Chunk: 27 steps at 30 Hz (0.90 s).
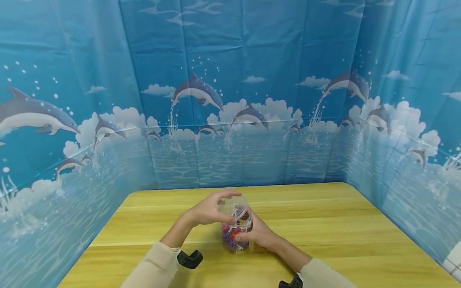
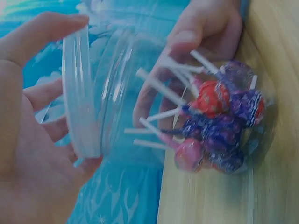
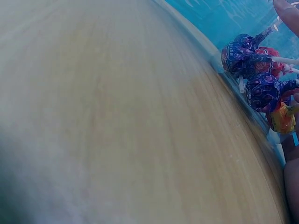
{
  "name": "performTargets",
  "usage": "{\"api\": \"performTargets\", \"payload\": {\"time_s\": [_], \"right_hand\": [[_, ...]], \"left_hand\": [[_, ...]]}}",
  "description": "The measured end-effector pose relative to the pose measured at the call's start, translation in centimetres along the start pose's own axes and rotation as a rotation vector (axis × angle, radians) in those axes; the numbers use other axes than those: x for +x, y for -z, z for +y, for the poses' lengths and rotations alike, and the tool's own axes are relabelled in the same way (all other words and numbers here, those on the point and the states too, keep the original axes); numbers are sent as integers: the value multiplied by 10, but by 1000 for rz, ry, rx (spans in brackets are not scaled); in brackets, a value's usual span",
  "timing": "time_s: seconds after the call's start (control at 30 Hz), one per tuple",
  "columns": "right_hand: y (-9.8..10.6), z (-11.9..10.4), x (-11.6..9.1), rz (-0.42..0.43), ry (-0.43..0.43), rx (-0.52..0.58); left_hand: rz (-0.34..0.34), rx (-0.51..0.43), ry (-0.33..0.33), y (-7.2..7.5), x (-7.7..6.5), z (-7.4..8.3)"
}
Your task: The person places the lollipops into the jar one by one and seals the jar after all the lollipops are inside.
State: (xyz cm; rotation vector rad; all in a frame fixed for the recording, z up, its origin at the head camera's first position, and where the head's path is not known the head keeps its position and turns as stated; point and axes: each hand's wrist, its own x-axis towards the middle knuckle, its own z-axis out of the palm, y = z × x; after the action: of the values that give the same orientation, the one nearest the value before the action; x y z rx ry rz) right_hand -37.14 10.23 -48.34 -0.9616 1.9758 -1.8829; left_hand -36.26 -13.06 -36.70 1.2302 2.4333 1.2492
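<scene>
A clear plastic jar [image 1: 237, 245] stands on the table with several wrapped lollipops [image 2: 212, 126] in its lower part, purple, red and pink, their white sticks pointing up toward the mouth. My left hand [image 1: 213, 208] grips a translucent round lid [image 2: 81, 93] by its rim, thumb on one side and fingers on the other. The lid is right at the jar's mouth, with its edge close to the threaded neck. My right hand [image 1: 260, 232] holds the jar around its side. In the right wrist view, lollipops [image 3: 261, 74] show at the right edge beside a bit of that hand.
The yellow wood-grain table [image 1: 324, 224] extends around the jar on both sides. Behind it and along its sides hangs a blue curtain [image 1: 230, 160] printed with dolphins and clouds. Black wrist devices [image 1: 190, 259] sit at both sleeves.
</scene>
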Motion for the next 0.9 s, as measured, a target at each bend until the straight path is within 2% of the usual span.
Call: {"api": "performTargets", "payload": {"time_s": [0.17, 0.3, 0.57, 0.7, 0.8, 0.9], "right_hand": [[-1, 0, 0, -3, 19, 0], [-2, -1, 0, -3, 15, -2], [-1, 2, -1, 3, 16, -18], [-2, 2, -1, 15, 15, -32], [-2, 2, -1, 12, 19, -23], [-2, 1, 0, -5, 30, 6]], "left_hand": [[-39, 253, 26, -13, 8, 6], [-40, 352, 28, -18, 10, 7], [54, 428, 9, -30, 13, 2], [117, 430, -35, -35, 14, -4], [134, 417, -77, -35, 14, -10], [117, 403, -117, -32, 15, -16]]}}
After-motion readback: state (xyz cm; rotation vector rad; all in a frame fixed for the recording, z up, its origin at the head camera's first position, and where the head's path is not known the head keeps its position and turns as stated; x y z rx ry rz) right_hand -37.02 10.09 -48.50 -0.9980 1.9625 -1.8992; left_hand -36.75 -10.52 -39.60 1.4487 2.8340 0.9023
